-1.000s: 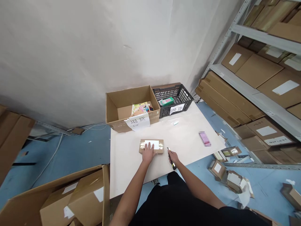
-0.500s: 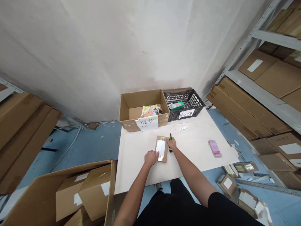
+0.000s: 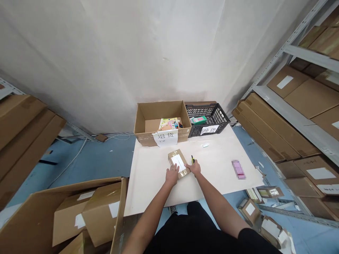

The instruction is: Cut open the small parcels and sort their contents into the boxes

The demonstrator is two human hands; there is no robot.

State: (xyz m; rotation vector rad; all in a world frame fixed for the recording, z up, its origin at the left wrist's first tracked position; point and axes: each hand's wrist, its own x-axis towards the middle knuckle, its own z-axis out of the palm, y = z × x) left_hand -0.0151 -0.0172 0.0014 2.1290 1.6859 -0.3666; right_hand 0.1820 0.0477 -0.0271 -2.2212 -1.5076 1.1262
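Observation:
A small taped cardboard box (image 3: 173,153) with a white label lies turned at an angle on the white table (image 3: 148,190). My left hand (image 3: 172,175) grips its near left side, fingers over the label's edge. At the box's right side, my right hand (image 3: 195,168) is closed around a black and yellow utility knife (image 3: 192,159), its thumb reaching onto the box. The knife points away from me; whether its blade is out is too small to tell.
Behind stand an open carton (image 3: 144,138) holding colourful packages and a black crate (image 3: 221,127) with a green box (image 3: 199,120). A blurred pink item (image 3: 238,170) lies at right. A large carton of boxes (image 3: 122,208) is at lower left; loaded shelves (image 3: 267,95) flank the right.
The small box has turned counter-clockwise and shifted slightly left. My left hand has moved further onto its near side, and my right hand has slid down to its right edge with the knife.

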